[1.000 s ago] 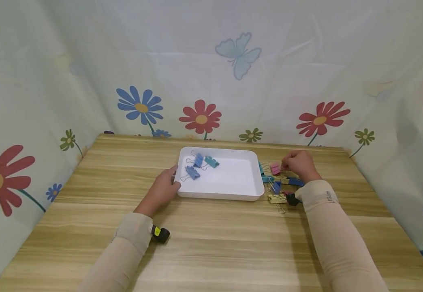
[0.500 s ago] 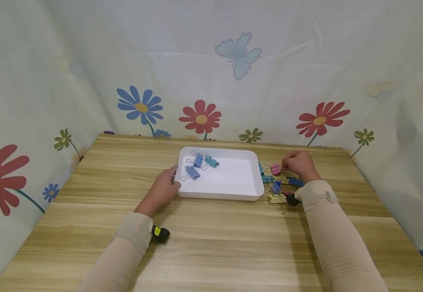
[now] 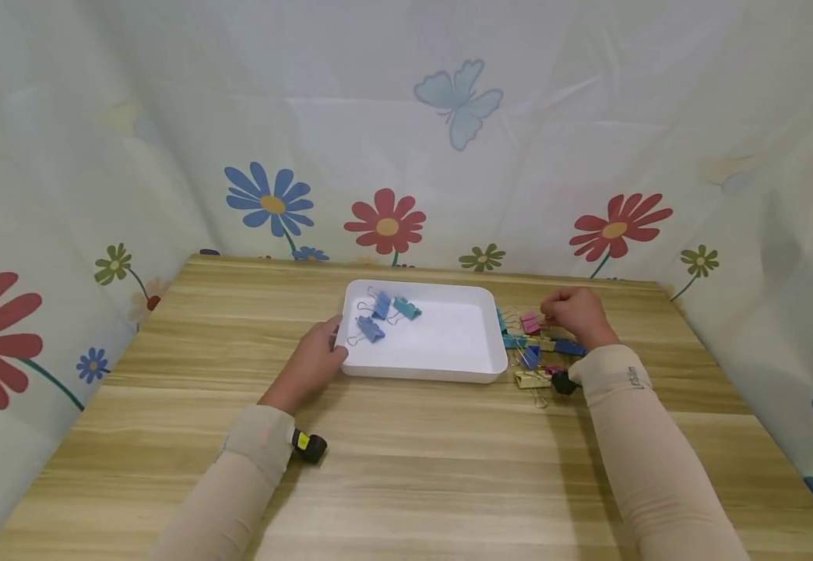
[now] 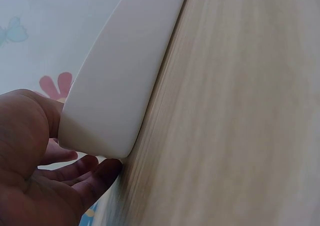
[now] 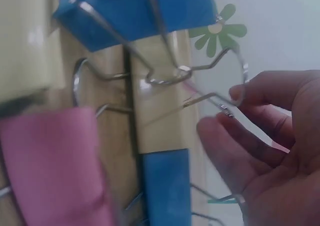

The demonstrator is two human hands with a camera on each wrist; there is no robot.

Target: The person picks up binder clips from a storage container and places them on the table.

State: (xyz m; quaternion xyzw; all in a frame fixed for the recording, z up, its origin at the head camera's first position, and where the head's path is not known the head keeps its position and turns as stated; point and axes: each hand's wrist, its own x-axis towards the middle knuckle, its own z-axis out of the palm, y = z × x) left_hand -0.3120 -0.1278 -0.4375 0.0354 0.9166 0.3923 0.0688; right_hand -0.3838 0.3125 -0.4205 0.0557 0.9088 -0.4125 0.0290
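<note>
My left hand (image 3: 311,361) grips the left end of a white rectangular tray (image 3: 424,374). In the left wrist view its thumb lies at the rim and the other fingers curl by the end wall. Inside the tray lie two blue binder clips (image 3: 370,329) and a teal binder clip (image 3: 406,308). To the right of the tray, my right hand (image 3: 579,315) has its fingertips at the wire handle of a pink binder clip (image 3: 529,322), seemingly pinching it. The right wrist view shows wire between thumb and finger, with most of that clip hidden.
More binder clips crowd the table right of the tray, including a yellow clip (image 3: 533,379), a blue clip (image 3: 530,358) and a dark blue clip (image 3: 569,347). Their wire handles lie close together. A flowered curtain (image 3: 519,156) hangs behind the wooden table (image 3: 413,483).
The head view has tilted very slightly. Both hands, the tray and the clips stay in practically the same places.
</note>
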